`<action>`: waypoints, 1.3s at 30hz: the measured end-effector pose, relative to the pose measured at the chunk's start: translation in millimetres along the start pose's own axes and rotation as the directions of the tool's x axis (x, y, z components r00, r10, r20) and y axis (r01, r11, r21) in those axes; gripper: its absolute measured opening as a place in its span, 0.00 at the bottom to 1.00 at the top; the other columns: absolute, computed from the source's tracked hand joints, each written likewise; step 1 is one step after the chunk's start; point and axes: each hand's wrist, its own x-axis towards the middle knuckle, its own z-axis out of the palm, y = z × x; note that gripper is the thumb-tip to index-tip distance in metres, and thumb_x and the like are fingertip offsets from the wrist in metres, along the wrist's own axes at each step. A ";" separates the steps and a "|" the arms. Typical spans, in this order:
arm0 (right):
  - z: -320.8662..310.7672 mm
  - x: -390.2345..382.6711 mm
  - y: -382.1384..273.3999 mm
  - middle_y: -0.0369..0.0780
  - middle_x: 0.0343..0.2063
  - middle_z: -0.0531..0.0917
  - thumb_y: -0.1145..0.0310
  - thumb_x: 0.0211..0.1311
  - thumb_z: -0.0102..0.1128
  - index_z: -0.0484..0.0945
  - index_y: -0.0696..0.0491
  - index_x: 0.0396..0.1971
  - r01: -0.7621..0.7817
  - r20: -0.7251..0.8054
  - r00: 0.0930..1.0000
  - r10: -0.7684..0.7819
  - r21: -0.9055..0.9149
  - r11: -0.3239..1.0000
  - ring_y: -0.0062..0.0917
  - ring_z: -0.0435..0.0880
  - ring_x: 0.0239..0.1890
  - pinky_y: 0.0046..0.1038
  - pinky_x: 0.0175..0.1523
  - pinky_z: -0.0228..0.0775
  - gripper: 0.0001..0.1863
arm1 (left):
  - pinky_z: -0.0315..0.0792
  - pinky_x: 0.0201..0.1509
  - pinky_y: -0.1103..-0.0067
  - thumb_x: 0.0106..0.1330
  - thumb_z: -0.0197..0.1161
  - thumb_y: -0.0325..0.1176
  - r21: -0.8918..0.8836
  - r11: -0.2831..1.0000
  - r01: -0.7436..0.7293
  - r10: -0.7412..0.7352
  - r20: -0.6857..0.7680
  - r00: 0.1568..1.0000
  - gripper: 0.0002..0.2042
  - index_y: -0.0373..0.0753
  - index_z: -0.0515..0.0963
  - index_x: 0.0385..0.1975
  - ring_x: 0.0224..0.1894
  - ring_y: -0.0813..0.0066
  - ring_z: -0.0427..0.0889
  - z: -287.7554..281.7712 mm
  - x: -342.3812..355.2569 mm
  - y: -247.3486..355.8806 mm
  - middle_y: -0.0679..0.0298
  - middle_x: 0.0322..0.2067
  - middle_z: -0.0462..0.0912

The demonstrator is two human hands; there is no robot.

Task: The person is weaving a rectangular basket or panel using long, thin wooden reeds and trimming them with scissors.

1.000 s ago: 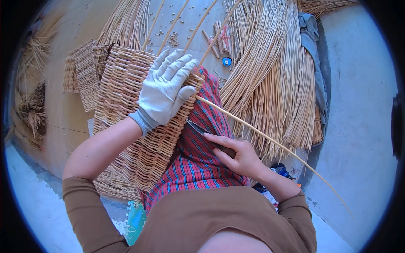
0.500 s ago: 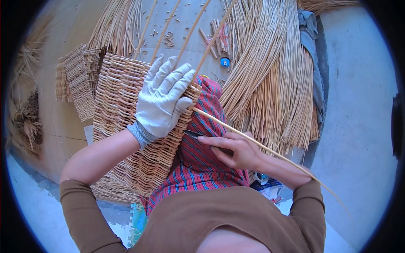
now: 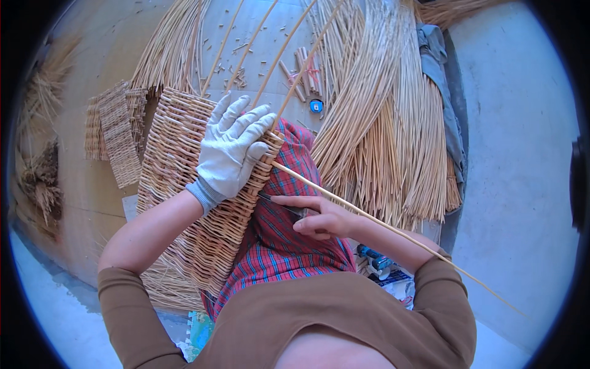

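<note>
A tan woven wicker panel (image 3: pixel 178 138) rests slanted across my lap on the red plaid cloth (image 3: pixel 289 246). My left hand (image 3: pixel 230 150), in a white glove, lies flat on its upper right part with the fingers spread. Several long stakes (image 3: pixel 267 61) stick out from the panel's far edge, beyond those fingers. A thin pale rod (image 3: pixel 362 212) leaves the panel's right edge near the gloved thumb and runs over my right forearm. My bare right hand (image 3: pixel 322 218) is closed around a small knife (image 3: pixel 298 211), its dark blade pointing at the panel's right edge.
Large bundles of peeled rods (image 3: pixel 381 129) lie ahead on the right, near a blue tape measure (image 3: pixel 316 106) and short sticks (image 3: pixel 311 74) tied in red. More woven panels (image 3: pixel 120 138) lie at left. A blue tool (image 3: pixel 375 257) lies right of my lap.
My right hand with the knife has moved slightly left, and its fingers have curled in more around the handle. The gloved hand stays flat on the panel; the whole view has shifted a little.
</note>
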 end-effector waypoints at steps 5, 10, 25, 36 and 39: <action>-9.2 6.5 20.1 0.28 0.19 0.65 0.69 0.75 0.55 0.50 0.47 0.83 0.178 0.099 0.974 -0.205 0.227 0.957 0.11 0.59 0.16 0.18 0.20 0.48 0.40 | 0.58 0.80 0.60 0.80 0.50 0.49 -0.208 0.974 0.092 -0.124 -0.149 0.981 0.25 0.40 0.75 0.69 0.74 0.48 0.68 2.5 11.8 1.1 0.50 0.67 0.76; -11.4 -6.1 -2.6 0.32 0.22 0.75 0.51 0.82 0.50 0.55 0.48 0.82 0.394 -0.042 0.886 -0.461 0.593 0.702 0.13 0.71 0.18 0.15 0.21 0.56 0.36 | 0.52 0.82 0.57 0.80 0.46 0.54 -0.149 0.988 -0.048 0.077 0.195 0.978 0.30 0.39 0.71 0.72 0.77 0.46 0.63 -44.1 1.8 -10.4 0.49 0.72 0.70; -326.4 80.5 224.4 0.47 0.61 0.84 0.47 0.58 0.72 0.76 0.42 0.69 -0.635 -0.877 0.385 -0.288 -0.478 0.608 0.41 0.84 0.62 0.42 0.67 0.75 0.38 | 0.42 0.85 0.56 0.77 0.56 0.46 -0.022 0.991 0.133 -0.130 0.095 0.987 0.31 0.40 0.66 0.77 0.82 0.44 0.51 2.2 -29.2 24.2 0.51 0.78 0.61; -129.2 -70.1 41.2 0.37 0.36 0.87 0.72 0.69 0.70 0.71 0.51 0.53 0.559 -0.605 0.729 -0.321 0.254 0.789 0.21 0.85 0.37 0.25 0.41 0.77 0.19 | 0.47 0.84 0.52 0.69 0.68 0.49 -0.033 0.997 0.074 -0.072 0.050 0.996 0.36 0.35 0.68 0.72 0.78 0.41 0.60 -22.9 -30.2 19.9 0.45 0.72 0.69; -96.7 -79.7 23.9 0.36 0.37 0.85 0.74 0.68 0.70 0.73 0.51 0.49 0.892 -0.356 0.450 -0.819 0.131 0.433 0.22 0.84 0.38 0.24 0.43 0.76 0.16 | 0.48 0.84 0.50 0.67 0.69 0.53 0.001 0.999 0.049 -0.049 0.073 0.996 0.37 0.38 0.70 0.72 0.78 0.40 0.60 -23.4 -27.4 20.1 0.47 0.72 0.68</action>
